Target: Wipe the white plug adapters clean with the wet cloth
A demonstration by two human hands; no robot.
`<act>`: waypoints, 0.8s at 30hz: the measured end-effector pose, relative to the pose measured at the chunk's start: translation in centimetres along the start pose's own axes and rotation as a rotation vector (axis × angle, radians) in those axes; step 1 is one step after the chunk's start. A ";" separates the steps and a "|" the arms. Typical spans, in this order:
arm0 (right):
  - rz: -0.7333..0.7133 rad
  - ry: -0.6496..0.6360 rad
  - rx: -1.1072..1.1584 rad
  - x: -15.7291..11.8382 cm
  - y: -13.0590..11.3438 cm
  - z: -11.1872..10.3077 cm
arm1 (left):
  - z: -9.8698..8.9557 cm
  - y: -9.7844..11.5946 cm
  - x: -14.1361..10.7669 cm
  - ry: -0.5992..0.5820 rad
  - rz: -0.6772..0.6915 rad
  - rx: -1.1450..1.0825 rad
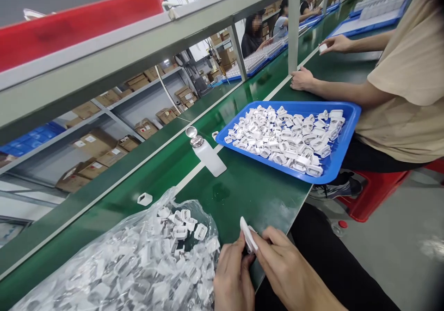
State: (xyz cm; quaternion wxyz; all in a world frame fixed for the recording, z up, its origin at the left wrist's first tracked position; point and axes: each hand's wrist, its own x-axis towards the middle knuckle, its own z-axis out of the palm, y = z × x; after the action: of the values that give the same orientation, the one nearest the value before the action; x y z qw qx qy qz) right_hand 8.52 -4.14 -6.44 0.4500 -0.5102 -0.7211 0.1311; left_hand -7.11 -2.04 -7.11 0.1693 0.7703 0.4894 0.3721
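Note:
Near the bottom centre, my left hand (231, 274) and my right hand (282, 262) meet at the table's front edge. Between them is a small white plastic part (245, 232), pinched by the fingers of both. A white cloth or second piece around it cannot be told apart. Just left of my left hand lies a clear plastic bag (138, 265) full of similar white parts. Beyond my hands, a blue tray (342, 156) holds many white parts. Left of the tray, a white bottle (210, 158) with a metal top stands on the green table (225, 193).
A loose white part (144, 199) lies beyond the bag. Another person in a beige shirt (409, 84) sits at the right, hands on the table past the tray. A metal frame (293, 29) crosses overhead. Boxes fill the shelves (114, 117) behind. A red stool (374, 195) stands at the right.

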 end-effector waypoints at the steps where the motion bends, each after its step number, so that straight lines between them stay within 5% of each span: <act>1: 0.017 -0.028 -0.011 0.5 0.0 -0.2 | 0.1 0.0 0.0 0.004 -0.005 0.005; 6: 0.209 -0.135 0.083 1.7 0.1 -0.9 | 0.2 0.1 -0.2 0.020 -0.048 0.020; 12: 0.363 0.247 0.234 0.0 1.3 -1.8 | -0.6 1.7 0.1 0.009 -0.215 0.019; 19: 0.414 0.331 0.228 -0.4 1.1 -3.6 | -1.3 4.5 1.0 0.017 -0.571 -0.252; 24: 0.454 0.335 0.252 -0.3 1.0 -3.6 | -1.2 5.9 2.7 -0.153 -0.646 -0.244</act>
State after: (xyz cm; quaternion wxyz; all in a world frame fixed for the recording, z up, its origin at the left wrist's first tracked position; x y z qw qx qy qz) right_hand 11.96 -4.90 -5.22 0.5815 -0.6130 -0.4825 0.2308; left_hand -3.59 -2.48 -1.51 0.4050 0.5755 0.6457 0.2964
